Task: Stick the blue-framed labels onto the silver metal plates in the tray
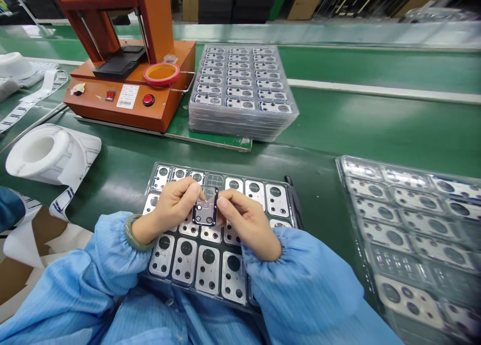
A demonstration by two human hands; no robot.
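A small silver camera lens plate (206,213) with a dark rim and round holes is held up above a clear tray. My right hand (250,219) pinches its right edge between thumb and fingers. At its upper left, the closed fingertips of my left hand (171,204) grip the plate; whether they also pinch a thin film there I cannot make out. Under both hands lies the clear plastic tray (289,204) with rows of similar plates (208,270). One slot (215,180) in its far row holds no plate.
An orange press (124,102) stands at the back left, a roll of red tape (161,74) on it. Beside it is a stack of filled trays (240,119). Another tray (413,219) lies right. A roll of white label strip (45,152) sits left. A dark pen-like object (295,199) touches my tray's right side.
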